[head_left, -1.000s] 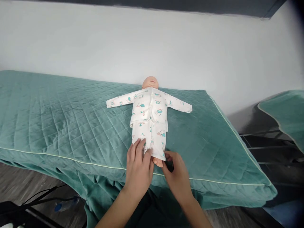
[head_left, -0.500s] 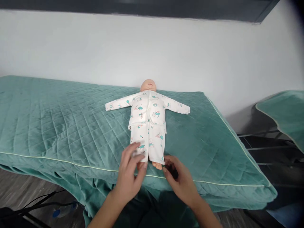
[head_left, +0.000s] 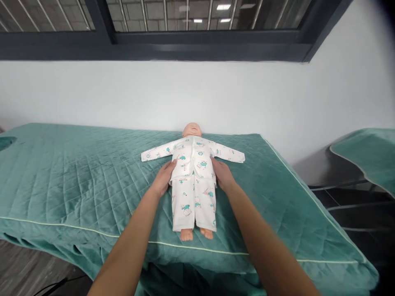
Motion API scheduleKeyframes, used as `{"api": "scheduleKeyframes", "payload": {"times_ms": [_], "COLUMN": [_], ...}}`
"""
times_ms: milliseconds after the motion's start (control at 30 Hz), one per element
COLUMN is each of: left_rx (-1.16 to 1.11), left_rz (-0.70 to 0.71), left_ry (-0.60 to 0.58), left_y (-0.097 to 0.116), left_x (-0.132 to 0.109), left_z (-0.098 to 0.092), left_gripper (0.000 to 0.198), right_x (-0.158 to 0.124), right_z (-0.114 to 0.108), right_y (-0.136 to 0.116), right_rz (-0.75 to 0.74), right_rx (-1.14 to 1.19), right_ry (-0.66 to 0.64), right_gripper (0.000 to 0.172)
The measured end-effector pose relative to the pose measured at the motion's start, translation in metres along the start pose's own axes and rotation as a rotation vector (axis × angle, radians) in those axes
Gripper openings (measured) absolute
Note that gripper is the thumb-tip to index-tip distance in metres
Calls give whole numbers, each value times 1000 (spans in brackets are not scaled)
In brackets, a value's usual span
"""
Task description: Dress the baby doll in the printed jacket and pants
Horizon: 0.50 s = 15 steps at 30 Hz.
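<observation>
A baby doll [head_left: 191,130] lies on its back on a green quilted bed cover [head_left: 101,176], arms spread and bare feet towards me. It wears a white patterned jacket [head_left: 194,158] and matching trousers [head_left: 184,203]. At the doll's waist, my left hand [head_left: 165,176] holds the jacket's left-hand side, thumb at its edge and fingers tucked out of sight. Opposite it, my right hand [head_left: 222,173] grips the other side of the torso, its fingertips partly hidden against the jacket.
A white wall [head_left: 92,92] rises behind the bed, with a dark-framed barred window [head_left: 200,43] above. The cover has a hole [head_left: 6,142] at far left. Another green-covered surface [head_left: 370,152] stands at the right. A piped edge [head_left: 197,248] runs along the bed's front.
Both hands have moved from the trouser hems and feet up to the sides of the doll's waist. The view has tilted up, bringing the window in.
</observation>
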<state>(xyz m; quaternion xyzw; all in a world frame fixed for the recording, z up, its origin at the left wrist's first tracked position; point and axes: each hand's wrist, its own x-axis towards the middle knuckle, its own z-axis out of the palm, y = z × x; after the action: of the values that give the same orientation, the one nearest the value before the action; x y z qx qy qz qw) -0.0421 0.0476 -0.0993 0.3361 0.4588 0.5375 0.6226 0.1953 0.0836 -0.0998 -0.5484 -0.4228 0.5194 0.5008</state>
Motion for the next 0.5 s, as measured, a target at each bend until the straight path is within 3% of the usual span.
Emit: {"api": "scheduleKeyframes", "payload": {"times_ms": [200, 500], "left_rx": [-191, -230], "left_rz": [-71, -30], "left_ry": [-205, -252], "left_y": [4, 10], "left_x": [17, 50], "left_z": [-2, 7], "left_gripper": [59, 72], "right_x": [-6, 14], "right_z": [0, 3], "right_y": [-1, -8], "right_rz": [47, 25], "right_rx": [173, 311], "right_ry": [-164, -210], "right_gripper": [33, 30]}}
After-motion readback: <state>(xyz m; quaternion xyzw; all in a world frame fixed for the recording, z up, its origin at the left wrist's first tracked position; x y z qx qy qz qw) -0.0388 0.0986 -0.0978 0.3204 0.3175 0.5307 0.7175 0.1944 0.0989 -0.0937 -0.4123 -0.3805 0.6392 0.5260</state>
